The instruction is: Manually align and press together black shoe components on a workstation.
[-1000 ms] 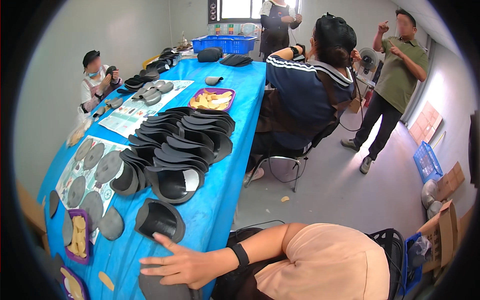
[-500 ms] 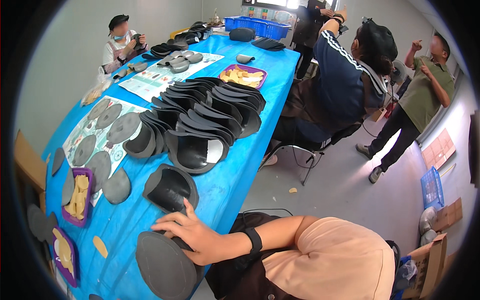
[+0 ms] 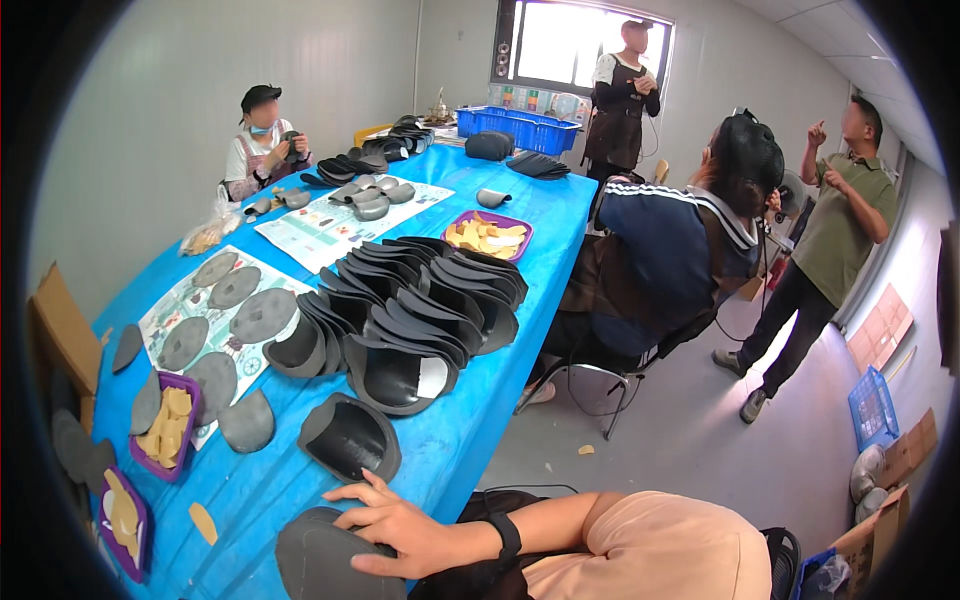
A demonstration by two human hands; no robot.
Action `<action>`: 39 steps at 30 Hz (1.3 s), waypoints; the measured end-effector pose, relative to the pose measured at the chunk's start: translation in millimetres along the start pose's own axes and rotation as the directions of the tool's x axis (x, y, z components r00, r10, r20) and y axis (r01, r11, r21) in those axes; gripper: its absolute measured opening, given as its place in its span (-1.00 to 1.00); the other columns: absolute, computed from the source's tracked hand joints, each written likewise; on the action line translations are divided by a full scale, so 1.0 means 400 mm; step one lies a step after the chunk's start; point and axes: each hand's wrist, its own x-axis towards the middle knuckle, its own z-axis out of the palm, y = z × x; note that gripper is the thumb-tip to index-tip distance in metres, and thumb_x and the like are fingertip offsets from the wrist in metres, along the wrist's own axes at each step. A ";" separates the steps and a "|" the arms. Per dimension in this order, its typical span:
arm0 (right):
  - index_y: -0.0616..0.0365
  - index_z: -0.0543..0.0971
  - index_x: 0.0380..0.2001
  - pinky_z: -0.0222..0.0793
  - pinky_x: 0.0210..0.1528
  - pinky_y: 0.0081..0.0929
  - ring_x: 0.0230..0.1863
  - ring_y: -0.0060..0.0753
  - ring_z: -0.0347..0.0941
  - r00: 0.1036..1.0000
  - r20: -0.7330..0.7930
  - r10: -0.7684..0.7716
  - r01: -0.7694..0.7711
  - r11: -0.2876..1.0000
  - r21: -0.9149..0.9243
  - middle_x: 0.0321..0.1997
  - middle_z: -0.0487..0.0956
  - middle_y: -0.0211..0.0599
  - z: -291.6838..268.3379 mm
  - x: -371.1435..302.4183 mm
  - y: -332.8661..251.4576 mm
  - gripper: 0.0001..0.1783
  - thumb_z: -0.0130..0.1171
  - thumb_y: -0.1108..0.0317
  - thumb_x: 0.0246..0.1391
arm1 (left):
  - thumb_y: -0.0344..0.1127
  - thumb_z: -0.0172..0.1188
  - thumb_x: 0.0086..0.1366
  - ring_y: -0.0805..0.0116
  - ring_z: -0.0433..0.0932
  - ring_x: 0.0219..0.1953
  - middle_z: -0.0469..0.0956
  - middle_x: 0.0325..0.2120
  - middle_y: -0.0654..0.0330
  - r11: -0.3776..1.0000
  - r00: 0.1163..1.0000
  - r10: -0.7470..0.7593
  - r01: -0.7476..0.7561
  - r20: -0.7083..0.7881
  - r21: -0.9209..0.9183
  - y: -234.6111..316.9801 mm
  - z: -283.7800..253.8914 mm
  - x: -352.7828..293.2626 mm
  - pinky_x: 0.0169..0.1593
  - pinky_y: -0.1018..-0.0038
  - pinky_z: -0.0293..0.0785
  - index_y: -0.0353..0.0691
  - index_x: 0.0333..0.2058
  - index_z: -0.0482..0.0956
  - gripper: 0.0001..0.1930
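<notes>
My right hand (image 3: 400, 535) lies on a dark grey rounded pad-like piece (image 3: 315, 565) at the table's near edge. Its thumb is on the piece's face and its fingers are near the top rim, one finger raised. The piece's lower part runs out of the picture. My left hand does not show. Just beyond my fingers is a black curved cup-shaped piece (image 3: 350, 440), hollow side up. Farther on, several black curved pieces (image 3: 400, 375) stand nested in rows, one with a white patch. Flat grey oval pieces (image 3: 246, 422) lie to the left.
Purple trays (image 3: 192, 385) of tan pieces stand on the blue-covered table (image 3: 440, 200). A blue crate (image 3: 520, 128) is at the far end. A seated person (image 3: 690, 250) and a standing person (image 3: 840, 230) are to the right; others are beyond the table. Boxes (image 3: 870, 540) lie on the floor.
The view has tilted up, so everything sits lower in it. The seated person at the right has lowered a raised arm. My right hand stays at the grey piece.
</notes>
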 end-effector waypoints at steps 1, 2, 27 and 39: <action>0.35 0.59 -0.28 -0.40 0.35 0.51 0.40 0.07 0.08 1.000 0.000 0.001 -0.001 1.000 0.000 -0.01 0.50 -0.18 0.000 0.002 -0.008 -0.58 -0.01 0.13 0.23 | -0.10 0.05 0.32 0.10 0.43 0.04 0.49 0.04 -0.01 1.000 1.000 -0.005 0.005 -0.006 -0.029 0.005 0.000 0.002 0.22 0.10 0.24 -0.36 0.10 0.42 -0.50; 0.35 0.58 -0.24 -0.41 0.36 0.49 0.41 0.06 0.08 1.000 -0.013 0.009 -0.009 1.000 -0.008 0.02 0.49 -0.19 0.003 0.005 -0.014 -0.60 0.04 0.16 0.21 | -0.09 0.06 0.33 0.11 0.44 0.02 0.49 0.03 -0.01 0.998 1.000 -0.010 0.010 -0.010 -0.056 0.011 -0.001 0.004 0.22 0.10 0.25 -0.37 0.09 0.42 -0.49; 0.21 0.51 0.04 0.46 -0.47 -0.58 -0.53 -0.47 0.58 0.924 -0.381 0.029 0.089 0.953 0.288 -0.26 0.66 -0.20 -0.099 0.030 -0.012 -0.70 0.06 0.54 0.24 | 0.06 0.02 0.38 0.15 0.55 -0.10 0.60 -0.10 0.00 0.916 0.986 -0.153 0.118 -0.061 -0.384 0.102 -0.021 0.020 0.18 0.13 0.33 -0.41 0.00 0.50 -0.45; 0.21 0.60 -0.16 0.52 -0.31 -0.48 -0.30 -0.20 0.63 0.887 -0.419 -0.195 0.183 0.981 -0.069 -0.24 0.67 -0.20 -0.099 0.035 0.002 -0.66 0.22 0.59 -0.10 | 0.06 0.06 0.34 0.12 0.57 -0.08 0.60 -0.09 -0.04 0.975 0.957 -0.208 0.218 -0.201 0.030 0.037 -0.109 -0.016 0.19 0.14 0.34 -0.45 0.06 0.46 -0.39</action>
